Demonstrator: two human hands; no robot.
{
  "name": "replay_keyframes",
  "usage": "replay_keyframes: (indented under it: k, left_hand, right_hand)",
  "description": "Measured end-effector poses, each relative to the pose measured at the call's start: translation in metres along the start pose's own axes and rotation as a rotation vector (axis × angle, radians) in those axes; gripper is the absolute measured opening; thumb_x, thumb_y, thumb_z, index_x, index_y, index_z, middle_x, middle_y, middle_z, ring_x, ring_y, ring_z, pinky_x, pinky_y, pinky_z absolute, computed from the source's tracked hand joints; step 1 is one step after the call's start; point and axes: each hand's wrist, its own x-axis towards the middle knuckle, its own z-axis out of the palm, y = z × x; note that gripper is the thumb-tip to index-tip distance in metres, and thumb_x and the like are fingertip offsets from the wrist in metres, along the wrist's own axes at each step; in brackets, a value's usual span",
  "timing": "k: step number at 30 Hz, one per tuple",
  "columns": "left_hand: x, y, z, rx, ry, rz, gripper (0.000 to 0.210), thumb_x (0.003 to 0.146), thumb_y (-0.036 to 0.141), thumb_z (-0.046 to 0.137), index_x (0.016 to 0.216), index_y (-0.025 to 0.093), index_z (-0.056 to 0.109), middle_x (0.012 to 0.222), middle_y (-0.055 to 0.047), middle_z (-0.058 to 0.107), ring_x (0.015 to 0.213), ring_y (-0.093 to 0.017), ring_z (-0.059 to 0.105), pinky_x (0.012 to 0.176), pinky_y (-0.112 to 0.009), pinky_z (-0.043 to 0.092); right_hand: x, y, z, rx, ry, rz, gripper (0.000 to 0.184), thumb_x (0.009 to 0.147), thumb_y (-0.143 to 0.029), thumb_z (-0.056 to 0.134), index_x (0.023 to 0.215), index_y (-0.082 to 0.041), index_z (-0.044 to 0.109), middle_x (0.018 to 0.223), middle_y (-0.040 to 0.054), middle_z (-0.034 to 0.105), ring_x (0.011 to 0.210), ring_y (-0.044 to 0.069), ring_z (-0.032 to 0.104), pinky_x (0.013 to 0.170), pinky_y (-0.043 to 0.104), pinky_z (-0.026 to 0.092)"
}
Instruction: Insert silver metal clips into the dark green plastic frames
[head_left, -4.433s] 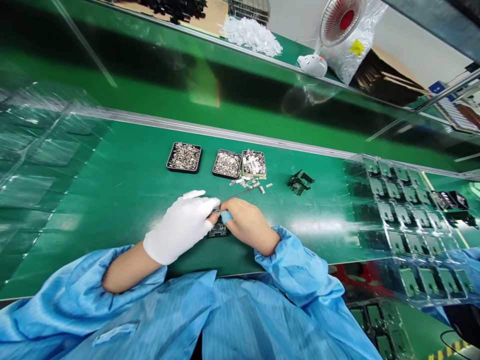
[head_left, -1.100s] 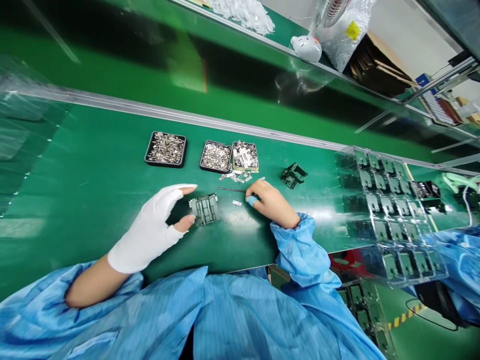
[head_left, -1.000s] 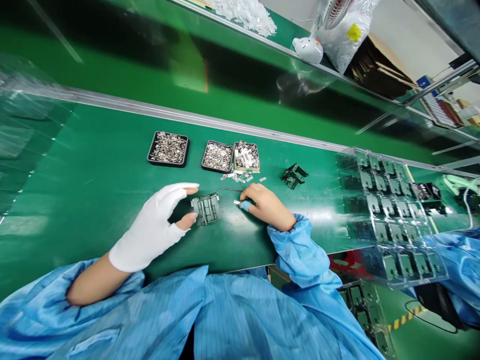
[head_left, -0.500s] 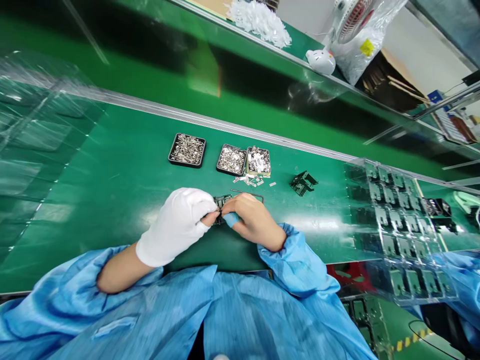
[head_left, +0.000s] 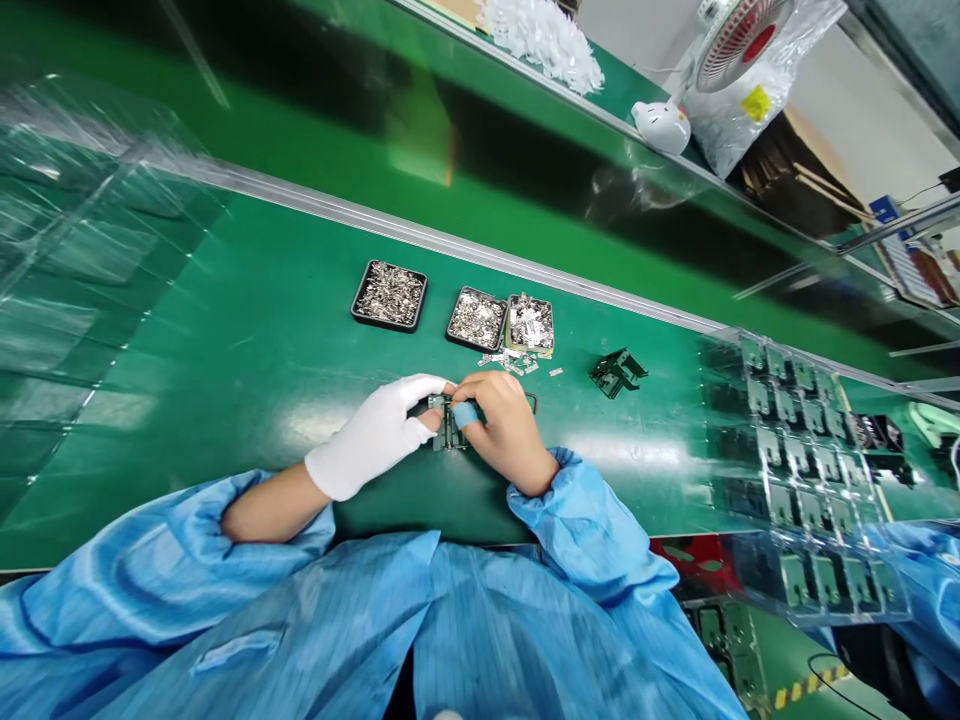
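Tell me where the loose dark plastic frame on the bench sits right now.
The loose dark frame lies alone on the green mat, right of the three small parts trays, beyond the right hand.

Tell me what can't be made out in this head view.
- Dark plastic frame part: mostly hidden by the white-gloved left hand and bare right hand.
- Silvery pieces in three small black trays: too small to identify.
- Clear blister tray: glare obscures it.

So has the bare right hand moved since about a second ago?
Yes. The right hand was then apart by the loose metal bits below the trays; it has come back left to the dark part, meeting the left hand.
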Motion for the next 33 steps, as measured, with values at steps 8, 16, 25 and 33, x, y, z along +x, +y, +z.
replay_keyframes:
  k: [8, 16, 25, 33]
  left_hand:
    - [-0.001, 0.002, 0.0, -0.003, -0.008, -0.031, 0.035, 0.086, 0.036, 0.047, 0.108, 0.015, 0.063, 0.106, -0.004, 0.066, 0.098, -0.021, 0.06, 0.085, -0.03, 0.045]
    - [0.003, 0.0, 0.01, -0.15, 0.05, -0.155, 0.03, 0.085, 0.045, 0.049, 0.096, 0.018, 0.059, 0.096, -0.004, 0.063, 0.09, -0.022, 0.058, 0.08, -0.034, 0.043]
    - [0.004, 0.008, 0.019, 0.121, 0.236, 0.002, 0.03, 0.077, 0.026, 0.046, 0.104, 0.014, 0.05, 0.103, -0.012, 0.056, 0.1, -0.025, 0.054, 0.09, -0.043, 0.044]
    - [0.005, -0.003, -0.021, -0.617, 0.474, -0.257, 0.045, 0.064, 0.038, 0.07, 0.101, 0.018, 0.053, 0.097, -0.004, 0.061, 0.092, -0.018, 0.06, 0.092, -0.032, 0.047]
  right_hand:
    - [-0.002, 0.0, 0.001, 0.011, 0.026, -0.012, 0.02, 0.077, -0.005, 0.052, 0.092, -0.017, 0.054, 0.097, 0.0042, 0.062, 0.092, 0.018, 0.053, 0.082, 0.033, 0.039]
    - [-0.005, 0.003, 0.006, 0.403, 0.018, 0.195, 0.012, 0.084, -0.015, 0.053, 0.096, -0.018, 0.055, 0.099, 0.0051, 0.06, 0.095, 0.017, 0.056, 0.086, 0.033, 0.044]
    - [-0.006, 0.004, 0.014, 0.61, 0.011, 0.385, 0.017, 0.078, -0.016, 0.05, 0.094, -0.017, 0.054, 0.093, 0.0026, 0.057, 0.088, 0.014, 0.056, 0.082, 0.028, 0.045]
    - [-0.018, 0.03, -0.006, 0.873, 0.27, 0.549, 0.039, 0.086, -0.05, 0.055, 0.106, -0.017, 0.054, 0.113, 0.0118, 0.061, 0.107, 0.02, 0.059, 0.097, 0.036, 0.047]
